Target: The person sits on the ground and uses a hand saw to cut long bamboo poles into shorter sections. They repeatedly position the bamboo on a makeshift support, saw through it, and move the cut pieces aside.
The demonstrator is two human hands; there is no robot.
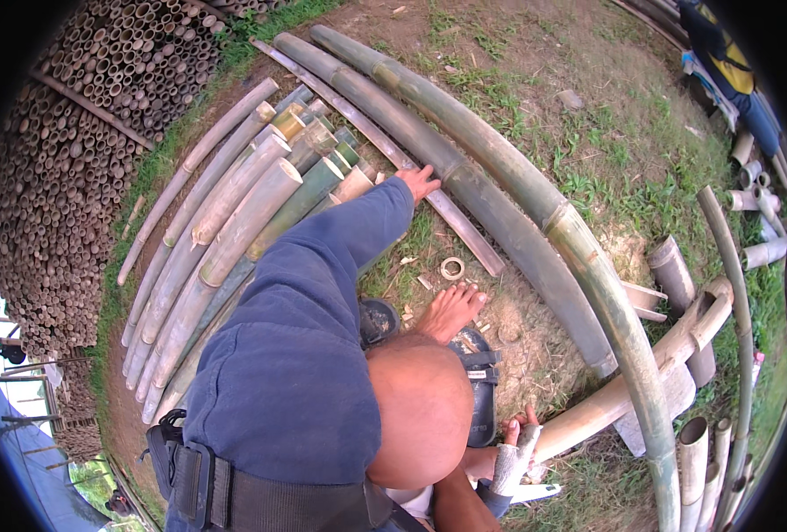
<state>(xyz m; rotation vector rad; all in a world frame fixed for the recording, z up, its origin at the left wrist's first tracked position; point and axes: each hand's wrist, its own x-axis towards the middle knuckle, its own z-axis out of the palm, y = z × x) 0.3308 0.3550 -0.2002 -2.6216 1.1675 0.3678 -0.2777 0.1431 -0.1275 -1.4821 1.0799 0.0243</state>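
Observation:
My left arm in a blue sleeve reaches forward. My left hand (418, 182) lies over a narrow split bamboo strip (455, 222), its fingertips beside a thick grey bamboo pole (500, 217); whether it grips the strip I cannot tell. A second, greener bamboo pole (491, 146) runs along the grey one. Low on the right, my right hand (519, 433) curls around a pale greyish thing (516, 461) that I cannot make out. A pale flat piece (535, 492) shows just below it. My bare foot (451, 310) is on the ground between the hands.
Cut bamboo poles (243, 213) lie stacked left of my arm. Beyond them rises a big pile of bamboo ends (74, 177). A black sandal (482, 390) and a small bamboo ring (452, 269) lie near my foot. A thick pale log (606, 403) and upright bamboo tubes (693, 461) stand at right.

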